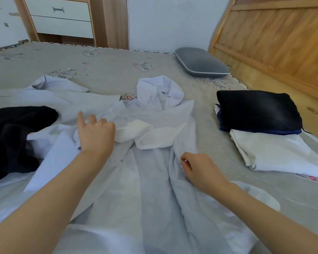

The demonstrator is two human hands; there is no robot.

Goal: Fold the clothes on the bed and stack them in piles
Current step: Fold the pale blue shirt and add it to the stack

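White shirt (pixel 154 162) lies spread on the bed (pixel 108 70), beside the folded pile (pixel 261 125). Left hand (pixel 95 132) bunches its cloth and right hand (pixel 198 169) pinches its edge, probably to pull it flat for folding.

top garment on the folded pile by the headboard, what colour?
Black; the folded black garment tops the pile, clearest in the head view.
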